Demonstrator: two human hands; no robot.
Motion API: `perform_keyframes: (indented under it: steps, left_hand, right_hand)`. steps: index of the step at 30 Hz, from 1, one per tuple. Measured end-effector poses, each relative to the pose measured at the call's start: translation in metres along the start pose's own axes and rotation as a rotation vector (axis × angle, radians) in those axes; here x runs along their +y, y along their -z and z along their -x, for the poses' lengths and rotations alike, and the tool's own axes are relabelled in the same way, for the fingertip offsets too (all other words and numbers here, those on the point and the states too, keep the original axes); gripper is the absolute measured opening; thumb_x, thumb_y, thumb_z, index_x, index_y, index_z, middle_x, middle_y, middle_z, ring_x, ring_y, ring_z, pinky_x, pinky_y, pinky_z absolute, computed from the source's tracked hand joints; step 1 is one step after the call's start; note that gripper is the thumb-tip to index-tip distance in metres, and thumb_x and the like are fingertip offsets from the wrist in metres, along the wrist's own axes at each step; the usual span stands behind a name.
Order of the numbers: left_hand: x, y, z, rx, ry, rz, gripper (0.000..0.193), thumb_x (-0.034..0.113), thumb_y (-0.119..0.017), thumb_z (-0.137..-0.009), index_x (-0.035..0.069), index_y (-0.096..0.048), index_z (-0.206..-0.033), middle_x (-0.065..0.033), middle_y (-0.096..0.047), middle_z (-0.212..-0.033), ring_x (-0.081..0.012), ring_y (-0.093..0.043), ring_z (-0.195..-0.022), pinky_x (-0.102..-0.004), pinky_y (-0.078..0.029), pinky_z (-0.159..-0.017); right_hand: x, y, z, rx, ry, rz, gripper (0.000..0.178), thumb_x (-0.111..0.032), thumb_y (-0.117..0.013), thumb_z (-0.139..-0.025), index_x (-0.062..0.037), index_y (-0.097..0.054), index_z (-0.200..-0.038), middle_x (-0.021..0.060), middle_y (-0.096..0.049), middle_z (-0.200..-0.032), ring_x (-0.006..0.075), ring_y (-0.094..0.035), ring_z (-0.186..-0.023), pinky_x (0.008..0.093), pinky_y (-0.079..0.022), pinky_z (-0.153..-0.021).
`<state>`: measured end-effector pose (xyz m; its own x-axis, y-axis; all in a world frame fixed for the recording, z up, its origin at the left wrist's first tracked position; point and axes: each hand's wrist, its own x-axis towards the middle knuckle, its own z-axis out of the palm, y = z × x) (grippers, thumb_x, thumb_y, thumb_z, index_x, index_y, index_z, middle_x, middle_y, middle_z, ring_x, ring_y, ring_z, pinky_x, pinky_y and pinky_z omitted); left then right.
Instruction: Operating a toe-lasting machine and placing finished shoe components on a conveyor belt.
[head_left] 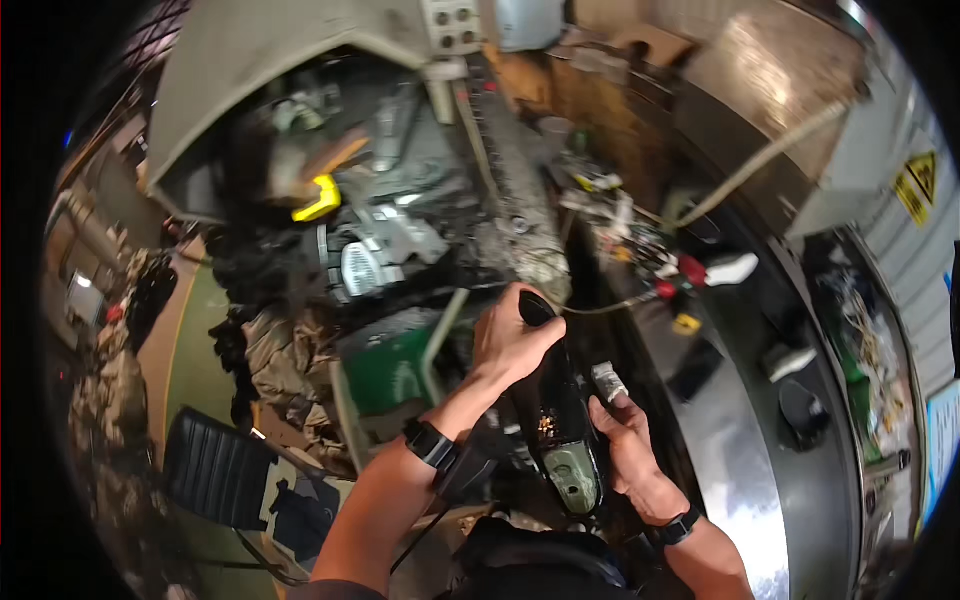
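My left hand (512, 340) is closed round the upper end of a long, glossy black molded part (540, 400), its thumb by a dark opening there. The part slants down toward my body. Its lower end carries an olive-green, see-through-looking panel (572, 480), with small orange-gold bits just above it. At the part's right side, my right hand (635, 450) has bent fingers, with a small whitish piece (607, 381) apparently pinched at the fingertips. The undersides of both hands are hidden.
Ahead left, a grey hooded bay (290, 60) holds a heap of dark and clear parts, with a yellow-handled tool (318, 198) blurred. A metal-edged bench (745, 470) curves along the right, bearing a red-and-white tool (695, 272). A green bin (390, 375) and black chair (215, 470) stand left.
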<state>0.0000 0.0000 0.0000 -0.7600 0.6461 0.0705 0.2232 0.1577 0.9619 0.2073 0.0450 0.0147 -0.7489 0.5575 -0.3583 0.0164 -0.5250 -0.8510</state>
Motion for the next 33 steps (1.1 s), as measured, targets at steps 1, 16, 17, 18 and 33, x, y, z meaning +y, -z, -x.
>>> perform_keyframes:
  steps: [1, 16, 17, 18, 33]
  left_hand:
    - [-0.002, 0.015, 0.002, 0.084, -0.01, -0.041, 0.04, 0.025, -0.079, -0.074, 0.005, -0.063, -0.105, -0.011, -0.07, -0.086, -0.0198, -0.067, -0.078, -0.0341, -0.052, -0.073]
    - [-0.103, 0.373, -0.068, 0.148, 0.237, 0.858, 0.033, 0.034, -0.054, -0.103, 0.006, -0.067, -0.117, -0.0053, -0.072, -0.111, -0.0171, -0.066, -0.103, -0.0317, -0.051, -0.093]
    - [-0.099, 0.369, -0.058, 0.106, 0.297, 0.995, 0.034, 0.035, -0.054, -0.102, 0.007, -0.068, -0.116, -0.0045, -0.072, -0.112, -0.0175, -0.066, -0.104, -0.0318, -0.052, -0.093]
    - [-0.111, 0.372, -0.052, 0.145, 0.373, 1.045, 0.034, 0.035, -0.055, -0.102, 0.008, -0.068, -0.116, -0.0037, -0.073, -0.111, -0.0172, -0.067, -0.102, -0.0316, -0.052, -0.092]
    - [-0.126, 0.344, -0.085, 0.472, 0.461, 1.165, 0.028, 0.021, -0.067, -0.099, -0.003, -0.068, -0.113, -0.0078, -0.071, -0.113, -0.0185, -0.065, -0.099, -0.0322, -0.051, -0.09]
  right_hand:
    - [0.004, -0.008, -0.01, -0.004, 0.032, 0.033, 0.03, -0.014, -0.066, -0.099, 0.0003, -0.057, -0.125, 0.0081, -0.071, -0.113, 0.014, -0.068, -0.099, 0.027, -0.054, -0.088]
    - [0.108, -0.344, -0.214, -0.197, 0.084, -0.317, 0.025, -0.011, -0.065, -0.099, -0.0023, -0.063, -0.123, 0.005, -0.07, -0.107, 0.0123, -0.066, -0.091, 0.0281, -0.056, -0.079]
    - [0.109, -0.35, -0.221, -0.199, 0.075, -0.324, 0.027, -0.009, -0.063, -0.099, -0.0018, -0.061, -0.125, 0.0058, -0.07, -0.11, 0.0133, -0.066, -0.093, 0.0286, -0.056, -0.081]
    - [0.108, -0.362, -0.224, -0.218, 0.086, -0.344, 0.029, -0.008, -0.062, -0.1, -0.0009, -0.059, -0.128, 0.0061, -0.069, -0.111, 0.0143, -0.066, -0.093, 0.0294, -0.056, -0.082]
    - [0.097, -0.369, -0.274, -0.059, -0.005, -0.262, 0.029, -0.012, -0.066, -0.098, -0.0037, -0.055, -0.124, 0.0047, -0.065, -0.111, 0.0136, -0.064, -0.095, 0.0286, -0.054, -0.084]
